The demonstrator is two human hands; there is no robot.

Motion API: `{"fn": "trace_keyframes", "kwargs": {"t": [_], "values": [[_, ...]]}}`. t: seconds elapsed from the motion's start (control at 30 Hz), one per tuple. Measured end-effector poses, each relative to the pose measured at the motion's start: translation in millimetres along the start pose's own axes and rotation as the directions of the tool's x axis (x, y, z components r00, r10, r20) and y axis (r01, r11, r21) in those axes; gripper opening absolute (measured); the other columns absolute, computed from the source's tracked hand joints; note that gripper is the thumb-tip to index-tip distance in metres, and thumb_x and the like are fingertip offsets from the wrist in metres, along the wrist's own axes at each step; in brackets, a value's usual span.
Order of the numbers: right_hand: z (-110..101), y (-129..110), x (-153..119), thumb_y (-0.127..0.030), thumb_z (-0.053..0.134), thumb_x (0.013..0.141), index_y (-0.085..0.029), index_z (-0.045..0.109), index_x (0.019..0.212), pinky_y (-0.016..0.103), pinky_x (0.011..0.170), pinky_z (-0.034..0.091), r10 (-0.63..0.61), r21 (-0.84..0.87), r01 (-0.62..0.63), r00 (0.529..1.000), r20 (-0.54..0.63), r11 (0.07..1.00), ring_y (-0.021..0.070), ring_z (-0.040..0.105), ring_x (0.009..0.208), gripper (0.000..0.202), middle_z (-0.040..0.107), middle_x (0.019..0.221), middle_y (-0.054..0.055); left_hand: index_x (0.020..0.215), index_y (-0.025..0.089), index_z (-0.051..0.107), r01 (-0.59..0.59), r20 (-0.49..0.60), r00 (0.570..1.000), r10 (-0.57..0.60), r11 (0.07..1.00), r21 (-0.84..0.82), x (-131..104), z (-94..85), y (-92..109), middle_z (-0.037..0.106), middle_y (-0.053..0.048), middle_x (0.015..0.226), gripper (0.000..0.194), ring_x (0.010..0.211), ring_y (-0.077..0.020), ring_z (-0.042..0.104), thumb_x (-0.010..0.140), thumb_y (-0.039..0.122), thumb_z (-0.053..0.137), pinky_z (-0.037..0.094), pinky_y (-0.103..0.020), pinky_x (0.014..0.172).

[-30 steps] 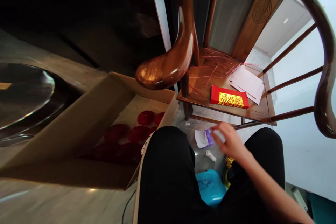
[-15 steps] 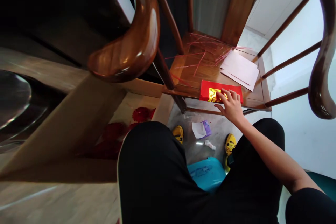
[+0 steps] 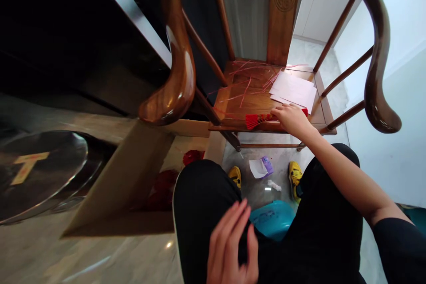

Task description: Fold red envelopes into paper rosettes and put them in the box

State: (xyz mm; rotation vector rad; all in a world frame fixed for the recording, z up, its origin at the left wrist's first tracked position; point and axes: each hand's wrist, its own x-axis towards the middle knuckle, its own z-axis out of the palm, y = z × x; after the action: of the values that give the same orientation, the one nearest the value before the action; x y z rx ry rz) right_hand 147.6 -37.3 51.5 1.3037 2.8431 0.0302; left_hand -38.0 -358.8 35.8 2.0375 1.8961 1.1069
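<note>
The red paper (image 3: 255, 120) is at the front edge of the seat (image 3: 258, 104), your right hand (image 3: 290, 117) now closed around its middle. Earlier its gold face showed; now its pleated edge does, so you have it gripped and tipped. Pale sheets (image 3: 294, 88) lie just beyond. Your left hand (image 3: 231, 248) has come into view over your thigh (image 3: 203, 195), fingers loose, visibly holding nothing.

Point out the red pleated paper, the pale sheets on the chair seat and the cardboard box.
Red pleated paper (image 3: 254, 120): head view, on its spread-out left end.
Pale sheets (image 3: 294, 88): head view, middle of the top sheet.
Cardboard box (image 3: 116, 186): head view, inner face of its left wall.
</note>
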Motion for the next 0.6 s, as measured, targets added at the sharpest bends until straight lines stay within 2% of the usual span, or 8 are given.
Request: {"fn": "trace_keyframes", "kwargs": {"t": [0.03,0.07,0.17,0.23,0.3,0.4,0.5,0.6], "values": [[-6,2,7,-0.014,0.054,0.105,-0.017,0.073,0.117,0.039,0.094,0.045,-0.01,0.003,0.01,1.0,0.011,1.0,0.0279,0.068,0.111,0.023,0.079,0.115,0.012,0.17,0.03,0.031,-0.106,-0.057,0.993,0.107,0.994,0.022,38,11.8,0,0.071,-0.011,0.144,0.087,0.132,-0.0303,0.069,0.094,0.009,0.065,0.059,-0.048,0.11],[-10,4,13,-0.013,0.053,0.105,-0.016,0.073,0.118,0.039,0.094,0.045,-0.016,0.006,0.016,1.0,0.022,1.0,0.0283,0.069,0.112,0.023,0.079,0.117,0.013,0.17,0.024,0.03,-0.157,-0.058,0.985,0.162,0.985,0.074,81,24.0,-1,0.067,-0.014,0.149,0.08,0.139,-0.0305,0.064,0.098,0.011,0.06,0.055,-0.049,0.116],[-9,7,25,-0.01,0.051,0.104,-0.013,0.071,0.124,0.04,0.096,0.047,-0.017,0.018,0.016,0.999,0.041,1.0,0.029,0.072,0.115,0.028,0.078,0.123,0.015,0.164,0.009,0.037,-0.246,0.182,0.962,0.204,0.938,0.246,201,58.7,-5,0.049,-0.02,0.167,0.065,0.158,-0.0358,0.042,0.103,0.017,0.054,0.033,-0.055,0.132],[-4,8,28,-0.01,0.054,0.102,-0.012,0.07,0.127,0.039,0.097,0.048,-0.006,0.038,0.004,0.999,0.044,0.999,0.0287,0.072,0.115,0.029,0.078,0.126,0.017,0.162,0.008,0.041,-0.329,0.342,0.913,0.221,0.895,0.301,253,77.8,-13,0.05,-0.02,0.165,0.065,0.156,-0.0381,0.041,0.099,0.013,0.056,0.028,-0.055,0.132],[0,11,29,-0.013,0.059,0.101,-0.013,0.071,0.125,0.037,0.094,0.048,0.01,0.076,-0.014,0.999,0.05,0.997,0.0278,0.074,0.112,0.027,0.079,0.123,0.016,0.153,0.007,0.052,-0.301,0.453,0.88,0.14,0.903,0.306,277,92.6,-28,0.066,-0.021,0.146,0.054,0.142,-0.0381,0.054,0.101,0.019,0.058,0.04,-0.052,0.121],[0,26,25,-0.026,0.07,0.099,-0.019,0.076,0.115,0.033,0.084,0.048,0.06,0.173,-0.072,0.996,0.069,0.982,0.0257,0.075,0.098,0.018,0.082,0.108,0.011,0.133,0.01,0.065,-0.231,0.484,0.873,0.059,0.924,0.304,279,104.8,-50,0.074,-0.019,0.124,0.034,0.121,-0.0345,0.066,0.102,0.016,0.052,0.048,-0.047,0.105],[-1,51,13,-0.029,0.082,0.089,-0.02,0.078,0.1,0.032,0.075,0.045,0.163,0.297,-0.181,0.983,0.087,0.937,0.023,0.07,0.082,0.015,0.08,0.09,0.007,0.119,0.014,0.07,-0.21,0.48,0.875,0.062,0.942,0.262,276,105.1,-64,0.075,-0.017,0.119,0.027,0.117,-0.0329,0.067,0.102,0.013,0.048,0.047,-0.045,0.102],[4,73,-1,-0.03,0.084,0.083,-0.02,0.075,0.087,0.031,0.068,0.044,0.262,0.452,-0.285,0.958,0.115,0.845,0.0193,0.063,0.07,0.014,0.074,0.076,0.003,0.11,0.018,0.071,-0.148,0.487,0.872,0.047,0.974,0.171,281,100.8,-73,0.076,-0.013,0.117,0.021,0.113,-0.0325,0.07,0.1,0.013,0.054,0.049,-0.042,0.095]]}}
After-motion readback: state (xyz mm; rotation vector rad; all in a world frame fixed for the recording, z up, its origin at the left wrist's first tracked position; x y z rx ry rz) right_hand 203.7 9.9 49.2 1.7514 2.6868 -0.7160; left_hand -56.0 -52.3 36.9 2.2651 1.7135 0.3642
